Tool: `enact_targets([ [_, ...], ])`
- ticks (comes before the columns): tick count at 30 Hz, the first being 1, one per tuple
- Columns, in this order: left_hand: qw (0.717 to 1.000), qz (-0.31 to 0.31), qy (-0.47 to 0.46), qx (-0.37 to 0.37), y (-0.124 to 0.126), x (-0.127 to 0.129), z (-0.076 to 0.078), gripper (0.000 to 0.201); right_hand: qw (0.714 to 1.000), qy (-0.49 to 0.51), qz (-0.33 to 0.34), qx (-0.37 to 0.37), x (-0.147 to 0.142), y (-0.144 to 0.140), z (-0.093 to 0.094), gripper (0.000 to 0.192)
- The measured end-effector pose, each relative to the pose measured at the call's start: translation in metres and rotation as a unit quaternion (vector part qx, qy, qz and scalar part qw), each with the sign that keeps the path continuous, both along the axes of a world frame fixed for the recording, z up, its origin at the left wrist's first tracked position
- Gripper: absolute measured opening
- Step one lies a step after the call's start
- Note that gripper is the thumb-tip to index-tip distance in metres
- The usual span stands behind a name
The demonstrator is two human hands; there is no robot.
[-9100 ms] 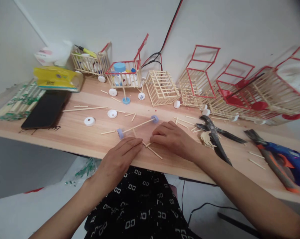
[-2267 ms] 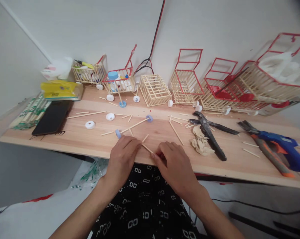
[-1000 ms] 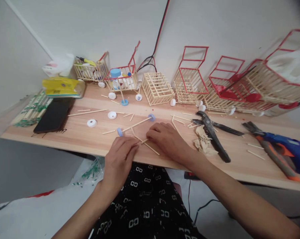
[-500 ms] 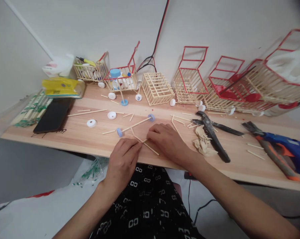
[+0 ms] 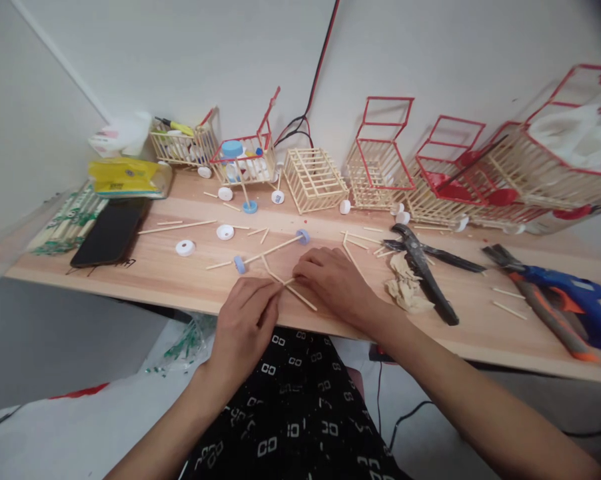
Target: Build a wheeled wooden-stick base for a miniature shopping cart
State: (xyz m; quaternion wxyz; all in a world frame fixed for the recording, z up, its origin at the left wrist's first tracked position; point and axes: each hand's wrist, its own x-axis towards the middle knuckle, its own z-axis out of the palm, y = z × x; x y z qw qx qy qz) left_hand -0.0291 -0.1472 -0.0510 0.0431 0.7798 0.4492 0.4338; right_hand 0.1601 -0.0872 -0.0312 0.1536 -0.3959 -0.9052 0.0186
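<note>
Seemingly, our left hand [image 5: 245, 317] and right hand [image 5: 333, 280] pinch, fingers curled, thin pale wooden sticks [image 5: 295, 297] lying on the light wooden tabletop's [image 5: 180, 280] near edge: light, brittle, best gripped near their joint.

Bright, even, soft light; faint shadows under the hands. Sharp at centre, soft and bowed toward the edges, tabletop [image 5: 180, 280] curving; dark vignette at top right.

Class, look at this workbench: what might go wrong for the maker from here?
1. Both hands, left and right, press thin crossed sticks at the table edge; one might snap or slip off.
2. The wheeled axle lies just beyond the fingers and may get knocked.
</note>
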Motion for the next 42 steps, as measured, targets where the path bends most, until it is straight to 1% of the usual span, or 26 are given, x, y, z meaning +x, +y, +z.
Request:
enact_targets([
  [6,1.0,0.013,-0.02,-0.016,-0.002,0.001,0.005,0.02,1.0,-0.011,0.012,0.015,0.0,-0.001,0.002,0.008],
  [9,0.998,0.024,-0.04,-0.035,-0.004,0.0,0.008,0.018,0.999,-0.021,0.015,0.019,0.0,-0.001,0.003,0.008],
  [13,0.989,0.063,-0.096,-0.091,-0.01,-0.003,0.009,0.027,0.999,-0.029,0.016,0.028,0.0,-0.001,0.004,0.008],
  [15,0.987,0.071,-0.106,-0.102,-0.012,-0.007,0.009,0.029,0.999,-0.031,0.015,0.03,-0.001,0.0,0.003,0.008],
  [17,0.989,0.086,-0.091,-0.075,-0.013,-0.013,0.01,0.028,0.999,-0.03,0.013,0.027,-0.001,-0.001,0.003,0.009],
  [20,0.991,0.126,-0.035,0.003,-0.01,-0.026,0.015,0.026,1.0,-0.013,0.012,0.004,-0.001,-0.003,0.006,0.013],
  [22,0.989,0.143,-0.004,0.023,-0.004,-0.035,0.02,0.027,1.0,0.02,0.002,-0.021,0.0,-0.003,0.011,0.016],
  [25,0.99,0.137,0.016,-0.019,0.006,-0.045,0.024,0.033,0.995,0.092,-0.031,-0.027,0.006,0.001,0.02,0.019],
  [27,0.991,0.123,0.029,-0.054,0.012,-0.048,0.024,0.038,0.989,0.136,-0.049,-0.015,0.012,0.01,0.025,0.02],
  [29,0.991,0.102,0.041,-0.07,0.017,-0.048,0.023,0.039,0.986,0.158,-0.049,-0.016,0.017,0.023,0.026,0.024],
  [33,0.996,0.057,0.055,-0.045,0.025,-0.046,0.022,0.025,0.988,0.147,-0.009,-0.049,0.02,0.049,0.016,0.031],
  [36,0.997,0.043,0.061,-0.033,0.03,-0.046,0.022,0.02,0.989,0.13,0.013,-0.072,0.018,0.059,0.009,0.035],
  [38,0.997,0.042,0.063,-0.025,0.034,-0.047,0.022,0.019,0.988,0.134,0.009,-0.082,0.017,0.06,0.007,0.036],
  [42,0.997,0.04,0.072,0.001,0.042,-0.051,0.023,0.019,0.98,0.165,-0.027,-0.111,0.018,0.058,0.009,0.034],
])
